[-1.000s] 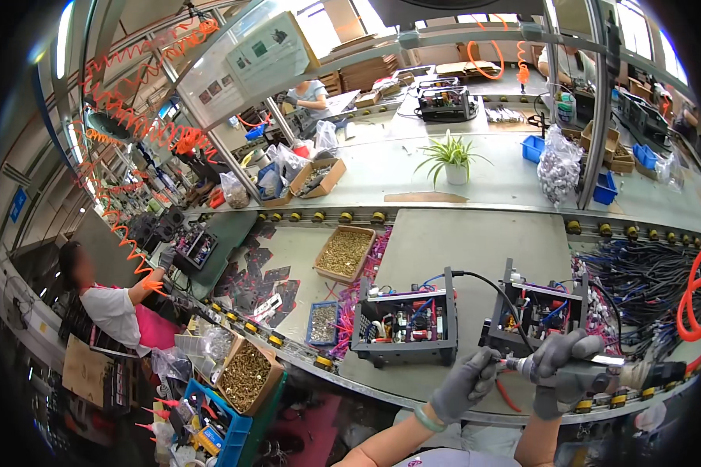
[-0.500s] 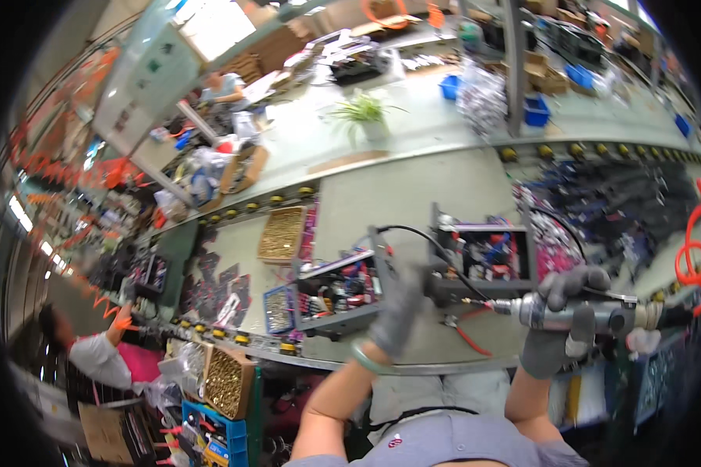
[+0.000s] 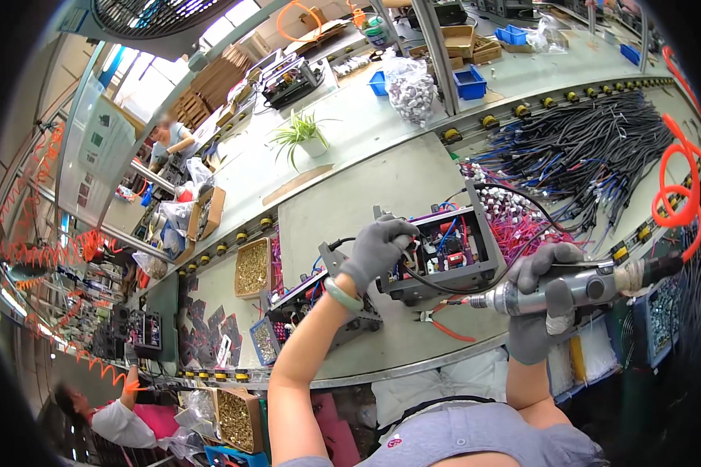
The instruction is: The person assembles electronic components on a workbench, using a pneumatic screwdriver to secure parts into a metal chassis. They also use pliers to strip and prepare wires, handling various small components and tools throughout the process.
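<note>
My left hand (image 3: 379, 251), in a grey glove, has its fingers bent over the left end of an open dark metal case (image 3: 483, 274) full of wires and circuit parts. A black cable (image 3: 444, 293) runs out past that hand. In my right hand (image 3: 539, 305), also gloved, lies a silver air screwdriver (image 3: 572, 289), its thin bit pointing left toward the case's front edge. Pliers with red handles (image 3: 449, 330) rest on the bench just below the bit. Partly behind my left forearm stands a second open case (image 3: 349, 333).
Purple-red wires with white connectors (image 3: 508, 219) and a heap of black cables (image 3: 584, 156) lie to the right. An orange coiled air hose (image 3: 678, 198) hangs there. At left are a box of brass screws (image 3: 252, 268) and another person (image 3: 125, 420).
The view has shifted. My left hand, blurred between the two cases before, is now on the left end of the right-hand case. My right hand still holds the air screwdriver.
</note>
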Motion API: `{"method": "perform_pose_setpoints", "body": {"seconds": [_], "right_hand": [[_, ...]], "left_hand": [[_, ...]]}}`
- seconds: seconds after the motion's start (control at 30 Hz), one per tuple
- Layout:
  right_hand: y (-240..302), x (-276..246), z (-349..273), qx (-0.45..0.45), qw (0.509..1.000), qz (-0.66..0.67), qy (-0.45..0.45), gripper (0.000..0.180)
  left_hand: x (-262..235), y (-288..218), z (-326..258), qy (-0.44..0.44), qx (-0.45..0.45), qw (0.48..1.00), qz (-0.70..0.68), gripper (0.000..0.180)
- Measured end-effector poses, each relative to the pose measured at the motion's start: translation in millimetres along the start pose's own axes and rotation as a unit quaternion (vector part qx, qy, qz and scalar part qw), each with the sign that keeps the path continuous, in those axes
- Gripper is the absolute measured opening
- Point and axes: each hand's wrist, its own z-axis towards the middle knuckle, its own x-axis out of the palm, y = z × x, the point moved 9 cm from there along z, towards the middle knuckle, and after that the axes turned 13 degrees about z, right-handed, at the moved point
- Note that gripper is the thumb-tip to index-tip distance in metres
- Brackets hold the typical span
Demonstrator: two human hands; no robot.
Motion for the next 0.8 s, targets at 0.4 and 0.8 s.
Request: {"method": "perform_pose_setpoints", "body": {"seconds": [0.4,0.8], "right_hand": [[-22,3,-8,0.066,0.997,0.025,0.023,0.046],[-38,5,-11,0.120,0.993,0.011,0.010,0.044]], "left_hand": [[19,3,28,0.291,0.002,0.951,-0.101,0.023],[14,15,22,0.240,-0.079,0.967,-0.015,0.021]]}}
